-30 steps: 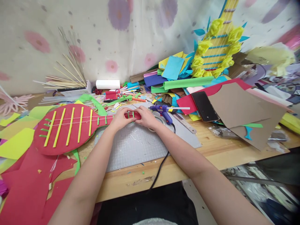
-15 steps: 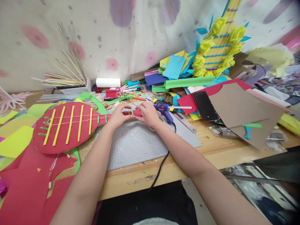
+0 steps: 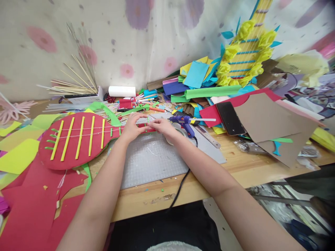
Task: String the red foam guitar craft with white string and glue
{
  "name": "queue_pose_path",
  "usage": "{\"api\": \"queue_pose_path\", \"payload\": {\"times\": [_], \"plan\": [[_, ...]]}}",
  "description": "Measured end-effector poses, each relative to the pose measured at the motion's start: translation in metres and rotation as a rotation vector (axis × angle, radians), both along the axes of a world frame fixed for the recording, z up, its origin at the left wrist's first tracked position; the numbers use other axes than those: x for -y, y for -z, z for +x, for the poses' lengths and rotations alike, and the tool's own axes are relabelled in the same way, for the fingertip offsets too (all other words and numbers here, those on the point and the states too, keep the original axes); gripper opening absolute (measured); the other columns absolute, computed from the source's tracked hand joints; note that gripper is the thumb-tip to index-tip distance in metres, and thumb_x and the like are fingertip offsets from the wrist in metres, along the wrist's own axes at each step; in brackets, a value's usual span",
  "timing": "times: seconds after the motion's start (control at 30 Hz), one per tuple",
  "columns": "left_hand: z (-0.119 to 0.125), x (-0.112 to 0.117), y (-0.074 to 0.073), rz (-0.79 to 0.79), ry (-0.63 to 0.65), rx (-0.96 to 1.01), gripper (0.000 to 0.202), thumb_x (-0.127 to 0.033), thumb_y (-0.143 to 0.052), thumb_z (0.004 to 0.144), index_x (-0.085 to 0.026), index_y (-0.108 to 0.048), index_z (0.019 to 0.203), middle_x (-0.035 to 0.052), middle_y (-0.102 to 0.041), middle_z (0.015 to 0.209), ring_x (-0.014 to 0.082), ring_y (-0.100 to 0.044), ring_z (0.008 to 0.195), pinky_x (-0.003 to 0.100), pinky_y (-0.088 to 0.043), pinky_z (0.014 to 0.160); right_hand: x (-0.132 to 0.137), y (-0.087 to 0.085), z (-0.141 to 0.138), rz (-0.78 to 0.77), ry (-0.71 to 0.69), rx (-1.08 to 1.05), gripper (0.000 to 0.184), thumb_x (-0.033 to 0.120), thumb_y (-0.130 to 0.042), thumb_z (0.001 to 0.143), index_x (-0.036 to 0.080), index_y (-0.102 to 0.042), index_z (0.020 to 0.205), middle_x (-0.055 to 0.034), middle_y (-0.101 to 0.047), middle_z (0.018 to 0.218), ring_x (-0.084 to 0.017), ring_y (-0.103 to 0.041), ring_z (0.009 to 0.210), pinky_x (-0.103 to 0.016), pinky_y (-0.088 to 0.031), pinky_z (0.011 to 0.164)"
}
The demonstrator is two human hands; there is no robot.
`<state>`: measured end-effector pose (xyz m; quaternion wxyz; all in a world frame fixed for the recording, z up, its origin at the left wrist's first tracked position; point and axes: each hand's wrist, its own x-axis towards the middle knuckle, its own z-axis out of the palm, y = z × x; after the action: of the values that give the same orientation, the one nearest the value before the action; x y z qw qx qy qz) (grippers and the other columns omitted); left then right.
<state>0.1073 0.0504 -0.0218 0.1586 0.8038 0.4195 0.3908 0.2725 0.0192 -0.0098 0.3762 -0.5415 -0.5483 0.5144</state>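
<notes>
A red craft guitar lies flat on the left, with yellow strips across its body, small green strips along its neck and white strings running lengthwise. My left hand is curled over the neck, thumb on the near side and fingers on the far side. Just right of it, my right hand pinches at the neck beside a green strip; what its fingertips hold is too small to make out. Beneath both hands is a grey cutting mat. A roll of tape sits partly hidden under my right hand.
A blue glue gun with its black cord and a metal ruler lie right of my hands. Farther right are a phone and brown sheets. A yellow craft guitar leans at the back. Red scraps cover the front left.
My right hand has lowered slightly and its fingers have drawn together at the neck. My left hand keeps its place on the guitar. The whole view has shifted a little.
</notes>
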Motion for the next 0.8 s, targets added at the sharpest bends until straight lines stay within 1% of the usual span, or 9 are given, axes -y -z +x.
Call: {"api": "queue_pose_path", "payload": {"times": [0.17,0.3,0.37,0.47,0.53,0.57,0.6,0.7,0.8], "plan": [[0.000,0.002,-0.003,0.029,0.037,-0.100,0.037,-0.031,-0.074,0.064,-0.021,-0.062,0.098,0.0062,-0.063,0.110,0.0228,-0.053,0.109,0.041,-0.038,0.099,-0.001,0.005,-0.005,0.010,0.076,0.050,0.026,0.041,-0.064,0.066,0.015,-0.060,0.062,0.0050,-0.049,0.054,-0.007,-0.041,0.054,-0.023,-0.031,0.055],[0.001,0.002,-0.002,0.019,-0.001,-0.128,0.035,-0.028,-0.072,0.065,-0.022,-0.062,0.097,0.0057,-0.064,0.111,0.0229,-0.054,0.110,0.042,-0.037,0.100,-0.002,0.005,-0.006,0.024,0.037,0.094,0.028,0.042,-0.062,0.070,0.015,-0.060,0.065,0.0042,-0.050,0.056,-0.007,-0.042,0.053,-0.022,-0.032,0.054],[0.000,0.001,0.000,0.020,-0.030,-0.108,0.035,-0.028,-0.072,0.065,-0.021,-0.063,0.098,0.0063,-0.064,0.111,0.0229,-0.054,0.109,0.041,-0.037,0.100,0.001,0.001,0.002,0.034,-0.008,0.157,0.028,0.043,-0.059,0.074,0.015,-0.060,0.070,0.0038,-0.050,0.057,-0.007,-0.041,0.052,-0.022,-0.032,0.053],[-0.002,-0.002,0.003,0.027,-0.086,-0.071,0.036,-0.031,-0.073,0.065,-0.020,-0.064,0.098,0.0073,-0.064,0.110,0.0234,-0.055,0.109,0.041,-0.037,0.100,0.011,-0.010,0.033,0.001,-0.157,0.268,0.029,0.045,-0.060,0.074,0.016,-0.059,0.079,0.0021,-0.055,0.061,-0.007,-0.043,0.050,-0.022,-0.033,0.049],[-0.004,-0.003,0.005,0.026,-0.121,-0.065,0.036,-0.032,-0.074,0.065,-0.021,-0.064,0.098,0.0069,-0.065,0.110,0.0240,-0.055,0.109,0.042,-0.035,0.101,0.021,-0.020,0.065,-0.085,-0.386,0.366,0.035,0.051,-0.061,0.072,0.017,-0.060,0.075,-0.0004,-0.059,0.063,-0.008,-0.047,0.050,-0.023,-0.034,0.049],[-0.004,-0.004,0.005,0.024,-0.135,-0.069,0.036,-0.033,-0.074,0.065,-0.021,-0.064,0.098,0.0066,-0.065,0.110,0.0244,-0.055,0.110,0.042,-0.034,0.101,0.026,-0.025,0.081,-0.130,-0.474,0.440,0.037,0.054,-0.062,0.071,0.016,-0.061,0.071,-0.0016,-0.060,0.064,-0.009,-0.049,0.052,-0.023,-0.035,0.050],[-0.004,-0.004,0.005,0.020,-0.146,-0.074,0.036,-0.033,-0.074,0.066,-0.022,-0.065,0.098,0.0062,-0.065,0.110,0.0247,-0.055,0.110,0.043,-0.033,0.102,0.031,-0.030,0.097,-0.167,-0.512,0.533,0.040,0.056,-0.061,0.070,0.016,-0.061,0.068,-0.0026,-0.061,0.065,-0.010,-0.050,0.054,-0.024,-0.035,0.050],[-0.004,-0.003,0.004,0.004,-0.166,-0.091,0.035,-0.034,-0.073,0.067,-0.023,-0.065,0.100,0.0055,-0.065,0.113,0.0249,-0.054,0.112,0.043,-0.031,0.102,0.040,-0.039,0.134,-0.215,-0.463,0.784,0.047,0.062,-0.055,0.072,0.017,-0.060,0.062,-0.0026,-0.058,0.061,-0.011,-0.050,0.056,-0.025,-0.034,0.052],[-0.004,-0.002,0.004,-0.023,-0.177,-0.103,0.035,-0.035,-0.072,0.069,-0.025,-0.065,0.102,0.0048,-0.064,0.116,0.0244,-0.053,0.114,0.043,-0.029,0.102,0.039,-0.036,0.148,-0.097,-0.229,0.991,0.048,0.065,-0.056,0.070,0.018,-0.059,0.063,-0.0037,-0.058,0.064,-0.015,-0.053,0.062,-0.026,-0.035,0.054]]}}
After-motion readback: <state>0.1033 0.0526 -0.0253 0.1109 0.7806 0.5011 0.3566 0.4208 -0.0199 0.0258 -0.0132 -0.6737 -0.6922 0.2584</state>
